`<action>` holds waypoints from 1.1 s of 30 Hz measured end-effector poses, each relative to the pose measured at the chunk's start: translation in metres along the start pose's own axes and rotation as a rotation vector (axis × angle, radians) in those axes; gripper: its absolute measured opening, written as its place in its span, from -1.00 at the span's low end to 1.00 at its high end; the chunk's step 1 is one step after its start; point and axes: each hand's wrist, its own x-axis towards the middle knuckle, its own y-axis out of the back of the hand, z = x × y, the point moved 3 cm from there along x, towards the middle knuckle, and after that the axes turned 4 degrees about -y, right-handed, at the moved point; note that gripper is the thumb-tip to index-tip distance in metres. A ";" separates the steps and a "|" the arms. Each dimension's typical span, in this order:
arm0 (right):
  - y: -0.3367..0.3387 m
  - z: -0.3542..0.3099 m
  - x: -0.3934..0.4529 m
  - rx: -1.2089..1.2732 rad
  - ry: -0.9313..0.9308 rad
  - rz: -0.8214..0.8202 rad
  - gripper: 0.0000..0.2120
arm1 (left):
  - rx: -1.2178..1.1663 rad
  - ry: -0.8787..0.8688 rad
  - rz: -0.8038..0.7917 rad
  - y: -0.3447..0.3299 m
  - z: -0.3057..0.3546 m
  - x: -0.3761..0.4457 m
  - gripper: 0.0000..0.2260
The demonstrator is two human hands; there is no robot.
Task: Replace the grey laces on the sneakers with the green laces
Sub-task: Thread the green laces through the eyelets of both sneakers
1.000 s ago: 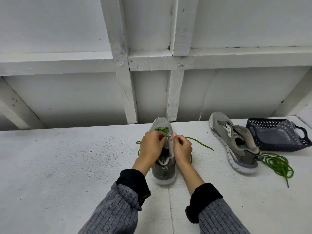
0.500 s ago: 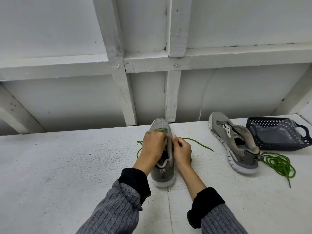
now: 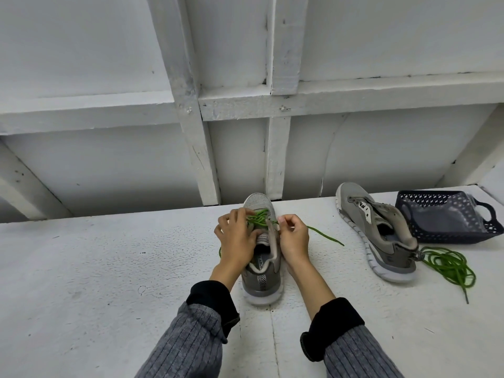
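Sneaker (image 3: 261,271): upright on white table (image 3: 95,282), heel toward the person; half-laced with green lace (image 3: 257,218)
Left hand (image 3: 237,238): fingers on the lacing
Right hand (image 3: 294,237): pinching the lace's free end

Head-worn view, forward and down

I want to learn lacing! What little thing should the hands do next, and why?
Probably the right hand should pull its pinched green lace snug through the eyelet, since only the toe-end rows of the sneaker are laced and a loose end trails right.
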 end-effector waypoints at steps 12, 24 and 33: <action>0.023 -0.119 -0.008 0.455 0.244 -0.031 -0.85 | 0.009 0.198 0.001 -0.003 -0.004 -0.002 -0.53; 0.033 -0.019 -0.003 -0.444 0.122 -0.145 -0.83 | -0.145 0.185 -0.002 -0.006 -0.006 -0.001 -0.68; 0.007 -0.021 -0.003 -0.632 0.195 -0.189 -0.87 | -0.339 0.183 0.023 -0.006 -0.014 -0.004 -0.62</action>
